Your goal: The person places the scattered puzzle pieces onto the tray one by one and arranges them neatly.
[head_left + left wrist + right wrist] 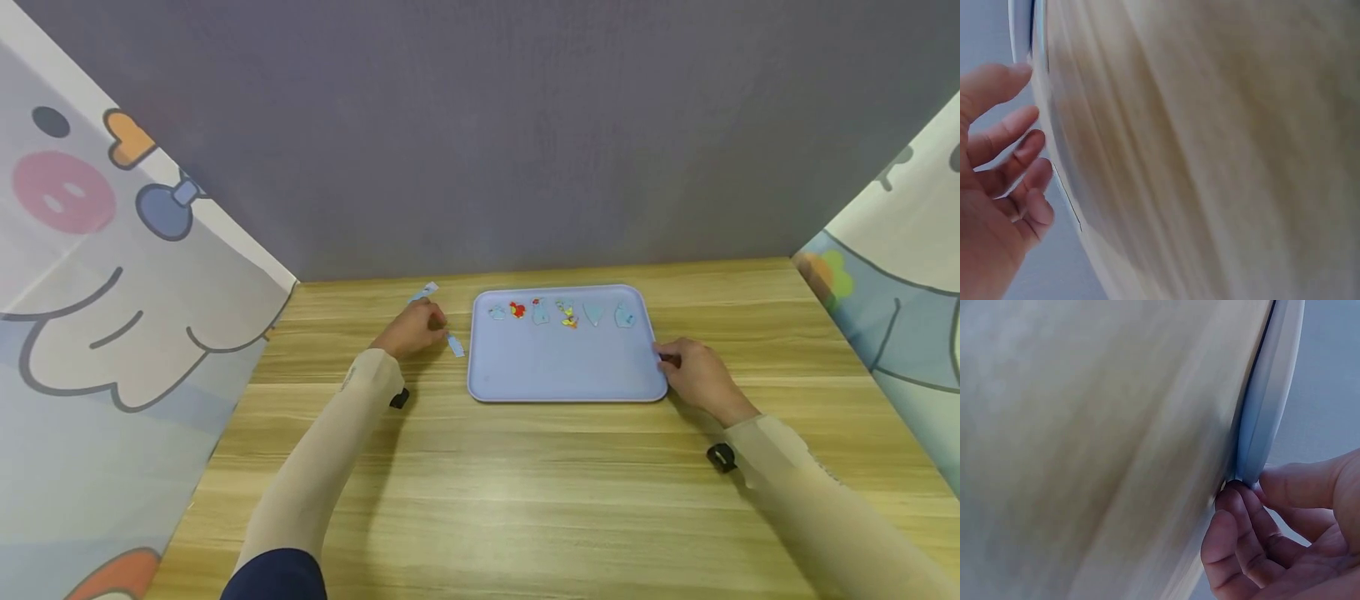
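Note:
A pale lavender tray [562, 367] lies on the wooden table. Along its far side runs a row of several small flat pieces, among them a red one [517, 310], a yellow one [568, 317] and a light blue one [624, 315]. At the tray's right edge, my right hand [699, 377] grips the rim, thumb above and fingers low at the side [1291, 531]. My left hand [412, 329] is left of the tray, its fingers loosely bent and apart in the left wrist view. Close to its fingertips lies a light blue strip [455, 345]; another strip [424, 292] lies just beyond.
A grey panel [525, 150] rises behind the wooden table [525, 492]. Cartoon-printed walls stand at the left [82, 292] and the right [907, 267].

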The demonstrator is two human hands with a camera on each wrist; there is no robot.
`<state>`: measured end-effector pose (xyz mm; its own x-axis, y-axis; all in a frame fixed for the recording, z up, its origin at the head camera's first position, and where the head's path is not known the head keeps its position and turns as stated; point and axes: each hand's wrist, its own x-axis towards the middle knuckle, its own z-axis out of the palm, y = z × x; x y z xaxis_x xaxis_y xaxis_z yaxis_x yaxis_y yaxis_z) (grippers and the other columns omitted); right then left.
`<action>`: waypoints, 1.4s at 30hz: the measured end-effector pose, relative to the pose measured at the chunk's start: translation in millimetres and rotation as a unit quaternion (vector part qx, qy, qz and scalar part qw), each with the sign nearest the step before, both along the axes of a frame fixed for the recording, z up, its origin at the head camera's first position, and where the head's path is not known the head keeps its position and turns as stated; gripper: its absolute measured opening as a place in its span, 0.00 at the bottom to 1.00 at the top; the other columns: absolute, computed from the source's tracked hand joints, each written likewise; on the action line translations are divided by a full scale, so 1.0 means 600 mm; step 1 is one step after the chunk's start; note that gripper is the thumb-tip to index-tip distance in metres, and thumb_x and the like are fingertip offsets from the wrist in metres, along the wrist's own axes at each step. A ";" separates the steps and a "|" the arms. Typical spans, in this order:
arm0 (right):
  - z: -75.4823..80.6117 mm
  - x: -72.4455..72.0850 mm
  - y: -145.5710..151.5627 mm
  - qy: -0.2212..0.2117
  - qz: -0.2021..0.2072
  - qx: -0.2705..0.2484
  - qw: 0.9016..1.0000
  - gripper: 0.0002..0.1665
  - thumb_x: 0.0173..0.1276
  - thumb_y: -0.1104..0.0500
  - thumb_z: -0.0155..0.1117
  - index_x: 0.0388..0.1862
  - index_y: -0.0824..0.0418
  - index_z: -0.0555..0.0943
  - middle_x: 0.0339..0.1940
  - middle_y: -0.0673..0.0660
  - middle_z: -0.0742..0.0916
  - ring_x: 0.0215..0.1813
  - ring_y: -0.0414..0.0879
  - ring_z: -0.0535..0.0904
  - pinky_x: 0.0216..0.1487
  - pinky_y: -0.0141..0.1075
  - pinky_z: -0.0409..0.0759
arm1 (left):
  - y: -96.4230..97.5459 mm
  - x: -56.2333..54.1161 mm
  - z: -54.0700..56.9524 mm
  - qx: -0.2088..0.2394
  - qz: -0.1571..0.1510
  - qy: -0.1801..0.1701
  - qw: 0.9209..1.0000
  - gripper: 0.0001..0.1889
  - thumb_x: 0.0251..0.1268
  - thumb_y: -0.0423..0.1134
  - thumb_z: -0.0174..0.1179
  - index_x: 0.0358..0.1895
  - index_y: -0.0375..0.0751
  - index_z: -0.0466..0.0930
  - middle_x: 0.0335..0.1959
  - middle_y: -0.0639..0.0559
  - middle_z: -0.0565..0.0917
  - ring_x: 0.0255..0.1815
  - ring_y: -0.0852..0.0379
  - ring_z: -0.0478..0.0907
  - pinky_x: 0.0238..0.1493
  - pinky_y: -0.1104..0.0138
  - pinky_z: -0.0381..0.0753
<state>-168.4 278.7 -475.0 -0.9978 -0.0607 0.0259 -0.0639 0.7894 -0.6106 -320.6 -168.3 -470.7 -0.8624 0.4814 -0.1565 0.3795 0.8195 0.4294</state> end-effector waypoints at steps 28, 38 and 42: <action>-0.001 -0.001 0.000 -0.005 -0.003 -0.004 1.000 0.18 0.64 0.71 0.57 0.52 0.78 0.76 0.50 0.74 0.79 0.41 0.58 0.76 0.36 0.44 0.77 | 0.037 0.046 0.008 -0.056 -0.038 0.002 0.998 0.24 0.54 0.50 0.69 0.50 0.39 0.76 0.45 0.49 0.74 0.49 0.51 0.70 0.51 0.60 0.72; -0.003 -0.002 0.001 -0.004 -0.002 -0.001 1.000 0.18 0.63 0.72 0.58 0.52 0.77 0.76 0.48 0.73 0.80 0.36 0.55 0.75 0.32 0.41 0.75 | 0.033 0.048 0.008 -0.063 -0.024 0.017 0.998 0.23 0.52 0.48 0.70 0.48 0.39 0.78 0.44 0.49 0.76 0.49 0.50 0.69 0.52 0.60 0.71; -0.004 -0.003 0.000 0.004 0.000 0.001 1.000 0.18 0.63 0.73 0.58 0.52 0.78 0.76 0.45 0.72 0.80 0.36 0.55 0.75 0.33 0.43 0.75 | 0.030 0.048 0.005 -0.061 -0.026 0.023 0.998 0.23 0.53 0.48 0.70 0.48 0.37 0.78 0.45 0.48 0.77 0.50 0.50 0.70 0.53 0.59 0.70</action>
<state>-170.0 278.5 -477.4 -0.9976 -0.0610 0.0339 -0.0690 0.7910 -0.6079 -291.9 -150.2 -467.7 -0.8442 0.5056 -0.1779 0.4400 0.8433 0.3086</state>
